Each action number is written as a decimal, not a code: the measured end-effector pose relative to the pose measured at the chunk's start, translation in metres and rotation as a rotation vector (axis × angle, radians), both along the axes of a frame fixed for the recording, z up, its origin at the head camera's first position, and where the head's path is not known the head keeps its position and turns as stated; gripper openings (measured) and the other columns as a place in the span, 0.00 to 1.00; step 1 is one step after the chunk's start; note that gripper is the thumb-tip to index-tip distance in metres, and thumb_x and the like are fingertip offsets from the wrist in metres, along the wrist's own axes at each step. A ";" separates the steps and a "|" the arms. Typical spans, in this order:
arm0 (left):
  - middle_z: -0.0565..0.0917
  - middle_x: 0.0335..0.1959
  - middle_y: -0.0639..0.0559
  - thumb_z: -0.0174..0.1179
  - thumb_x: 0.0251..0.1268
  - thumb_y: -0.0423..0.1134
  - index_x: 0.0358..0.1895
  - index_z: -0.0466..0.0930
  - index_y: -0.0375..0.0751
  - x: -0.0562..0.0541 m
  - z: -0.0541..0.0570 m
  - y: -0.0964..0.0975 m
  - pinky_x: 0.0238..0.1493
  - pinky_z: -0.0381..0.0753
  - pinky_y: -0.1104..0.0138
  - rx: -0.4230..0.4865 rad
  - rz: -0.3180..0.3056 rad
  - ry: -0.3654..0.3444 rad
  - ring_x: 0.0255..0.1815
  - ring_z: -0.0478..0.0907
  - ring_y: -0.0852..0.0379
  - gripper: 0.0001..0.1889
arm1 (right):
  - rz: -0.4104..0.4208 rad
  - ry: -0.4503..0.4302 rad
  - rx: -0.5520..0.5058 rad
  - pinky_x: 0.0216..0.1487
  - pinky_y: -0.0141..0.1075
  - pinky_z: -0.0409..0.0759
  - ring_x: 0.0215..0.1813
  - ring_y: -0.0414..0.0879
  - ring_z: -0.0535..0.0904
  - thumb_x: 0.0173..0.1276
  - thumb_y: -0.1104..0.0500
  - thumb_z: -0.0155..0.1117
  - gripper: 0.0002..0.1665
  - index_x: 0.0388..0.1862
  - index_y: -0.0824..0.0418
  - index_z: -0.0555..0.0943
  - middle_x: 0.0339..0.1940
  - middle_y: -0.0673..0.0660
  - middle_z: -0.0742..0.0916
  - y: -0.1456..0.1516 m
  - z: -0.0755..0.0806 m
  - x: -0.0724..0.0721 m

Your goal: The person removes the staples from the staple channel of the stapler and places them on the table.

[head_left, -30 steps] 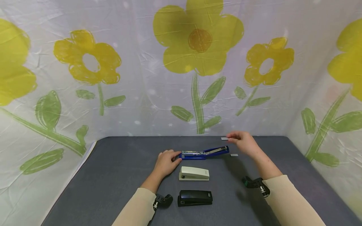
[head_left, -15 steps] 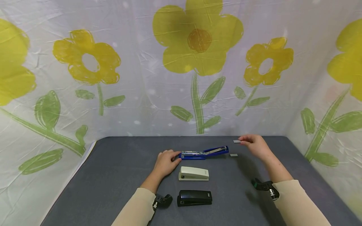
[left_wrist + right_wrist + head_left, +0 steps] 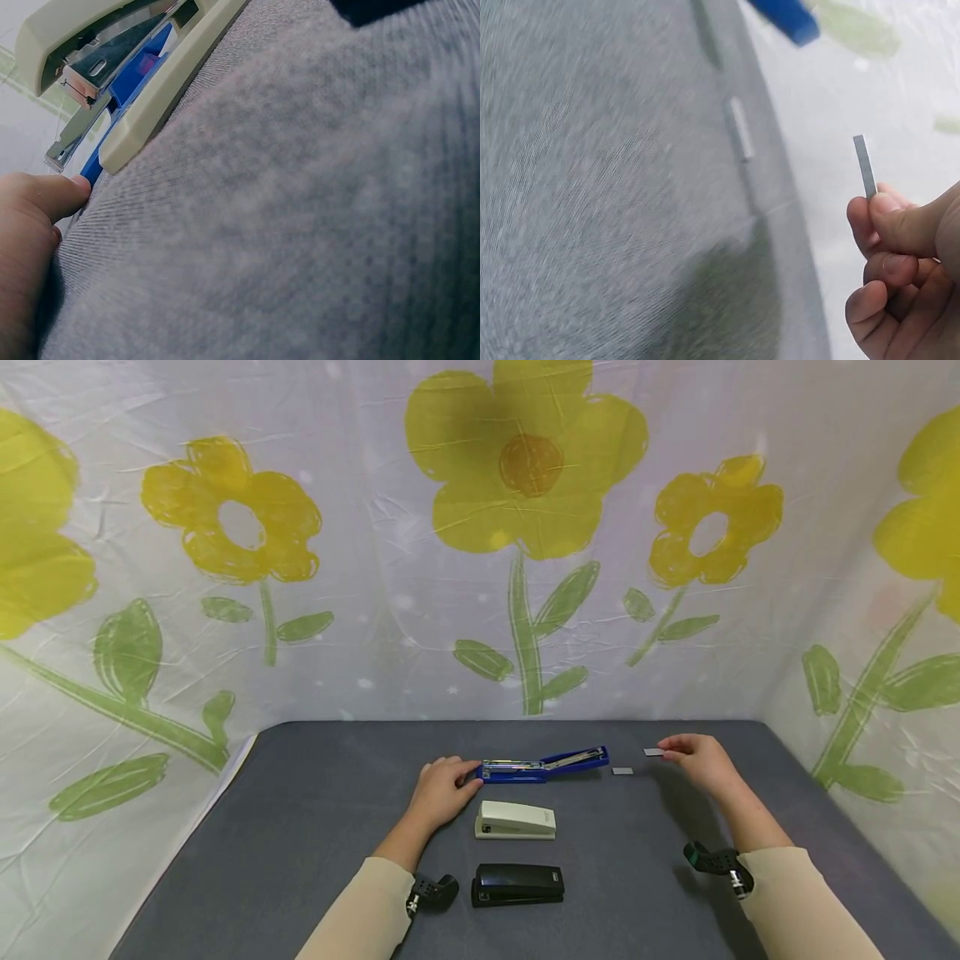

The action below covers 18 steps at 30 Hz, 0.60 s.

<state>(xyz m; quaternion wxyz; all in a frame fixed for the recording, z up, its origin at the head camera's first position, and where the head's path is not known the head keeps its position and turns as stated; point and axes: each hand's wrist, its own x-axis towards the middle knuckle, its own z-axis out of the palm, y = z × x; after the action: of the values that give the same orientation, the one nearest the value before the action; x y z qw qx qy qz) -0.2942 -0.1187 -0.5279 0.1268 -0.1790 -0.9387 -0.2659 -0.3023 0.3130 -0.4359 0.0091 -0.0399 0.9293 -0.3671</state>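
A blue stapler (image 3: 513,772) lies flipped open near the far side of the table, its top arm swung back to the right. My left hand (image 3: 442,793) holds its left end between thumb and index finger; in the left wrist view the thumb (image 3: 56,193) is at the tip of the blue base. Off to the right, my right hand (image 3: 701,762) pinches a short grey strip of staples (image 3: 865,166) between thumb and fingertips, raised over the table. Another staple strip (image 3: 622,771) lies on the table just right of the blue stapler.
A cream stapler (image 3: 515,821) and a black stapler (image 3: 517,885) stand closed in a column nearer me on the dark grey table (image 3: 315,860). Behind the table hangs a flower-printed cloth (image 3: 390,610). Each wrist wears a black camera mount (image 3: 433,892).
My right hand has moved right and slightly toward me, away from the blue stapler, carrying the staple strip. My left hand and the staplers stay where they were.
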 end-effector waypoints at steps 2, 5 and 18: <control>0.64 0.22 0.60 0.66 0.71 0.48 0.62 0.85 0.49 0.000 0.000 0.000 0.37 0.55 0.60 -0.001 0.000 -0.002 0.25 0.58 0.58 0.19 | -0.006 -0.027 -0.001 0.56 0.60 0.75 0.56 0.68 0.78 0.79 0.66 0.56 0.15 0.57 0.76 0.80 0.53 0.72 0.84 0.005 -0.007 -0.001; 0.65 0.22 0.60 0.66 0.71 0.48 0.62 0.85 0.48 0.000 0.000 0.000 0.37 0.55 0.60 0.001 -0.002 -0.004 0.25 0.58 0.58 0.19 | -0.009 -0.048 0.012 0.56 0.61 0.75 0.57 0.69 0.78 0.79 0.66 0.56 0.16 0.58 0.76 0.79 0.53 0.73 0.84 0.010 -0.017 -0.005; 0.65 0.23 0.60 0.66 0.72 0.47 0.62 0.85 0.48 0.001 0.001 0.000 0.37 0.55 0.60 0.002 0.000 -0.002 0.26 0.59 0.58 0.19 | -0.069 -0.049 0.134 0.51 0.58 0.75 0.50 0.66 0.80 0.75 0.68 0.60 0.11 0.49 0.74 0.84 0.48 0.72 0.85 0.006 -0.032 -0.010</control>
<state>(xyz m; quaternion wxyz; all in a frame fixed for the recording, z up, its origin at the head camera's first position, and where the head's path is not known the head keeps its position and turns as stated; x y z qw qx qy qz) -0.2931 -0.1184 -0.5274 0.1258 -0.1785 -0.9386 -0.2672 -0.3122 0.3185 -0.4674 0.0217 0.0020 0.9521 -0.3050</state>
